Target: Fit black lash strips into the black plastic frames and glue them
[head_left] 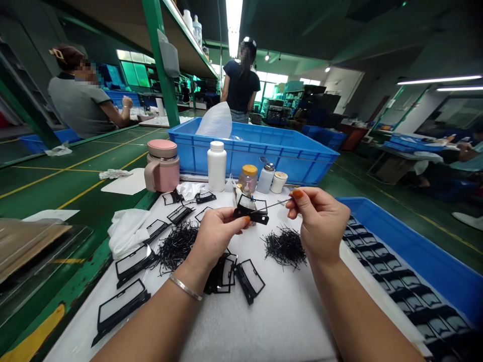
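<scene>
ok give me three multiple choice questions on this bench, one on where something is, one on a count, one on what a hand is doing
1. Where is the white bottle?
A. In front of the blue crate
B. Inside the crate
C. On the floor

2. How many piles of black strands lie on the white sheet?
A. One
B. Two
C. Five

3. What is the right hand doing?
A. Resting flat and open
B. Gripping the bottle
C. Pinching a thin strand

Answers:
1. A: it stands outside the crate, before its front wall.
2. B: one pile lies below each hand.
3. C: finger and thumb pinch it above the black frame in the left hand.
</scene>
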`<state>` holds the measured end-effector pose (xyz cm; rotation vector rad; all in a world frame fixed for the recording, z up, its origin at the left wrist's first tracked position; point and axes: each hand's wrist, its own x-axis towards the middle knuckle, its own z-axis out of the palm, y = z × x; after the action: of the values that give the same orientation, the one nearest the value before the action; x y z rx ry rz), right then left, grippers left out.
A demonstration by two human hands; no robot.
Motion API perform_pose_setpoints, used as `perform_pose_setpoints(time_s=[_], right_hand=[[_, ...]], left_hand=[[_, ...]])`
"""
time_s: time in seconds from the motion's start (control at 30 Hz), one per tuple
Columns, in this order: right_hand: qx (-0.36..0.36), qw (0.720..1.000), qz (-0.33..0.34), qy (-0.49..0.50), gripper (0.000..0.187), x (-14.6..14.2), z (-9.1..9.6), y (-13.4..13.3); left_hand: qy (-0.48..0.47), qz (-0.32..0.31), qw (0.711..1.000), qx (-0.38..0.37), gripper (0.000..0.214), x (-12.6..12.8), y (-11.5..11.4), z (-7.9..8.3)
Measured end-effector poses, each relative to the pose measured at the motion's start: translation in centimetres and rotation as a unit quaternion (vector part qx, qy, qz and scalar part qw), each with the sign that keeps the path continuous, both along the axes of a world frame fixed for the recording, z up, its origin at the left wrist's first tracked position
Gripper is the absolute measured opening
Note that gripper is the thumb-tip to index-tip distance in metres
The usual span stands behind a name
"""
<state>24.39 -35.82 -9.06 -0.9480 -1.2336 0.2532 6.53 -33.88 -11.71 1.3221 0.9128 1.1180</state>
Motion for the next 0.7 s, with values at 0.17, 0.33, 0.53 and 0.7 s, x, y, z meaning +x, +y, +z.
perform_pose_setpoints(time_s=[0.17,0.33,0.53,0.7], right_hand=[[0.011,0.999,0.014,0.032,0.015,0.3,0.0,0.2],[0.017,0.995,0.022,0.099,0.018,1.3,0.0,0.9],[0.038,0.99,-0.035,0.131,0.023,2.7,-0.5,2.2],[0.009,0.998,-0.035,0.056,0.023,1.9,-2.0,3.0]], left_hand=[[-0.007,-0.001,1.0,0.001,0.014,-0.1,0.1,-0.2],[-0.008,0.002,1.0,0.007,0.014,-0.1,0.2,-0.4],[-0.023,0.034,0.999,0.023,0.015,-0.2,0.2,-0.2],[-0.062,0.116,0.991,0.031,0.021,-0.8,0.8,-0.8]])
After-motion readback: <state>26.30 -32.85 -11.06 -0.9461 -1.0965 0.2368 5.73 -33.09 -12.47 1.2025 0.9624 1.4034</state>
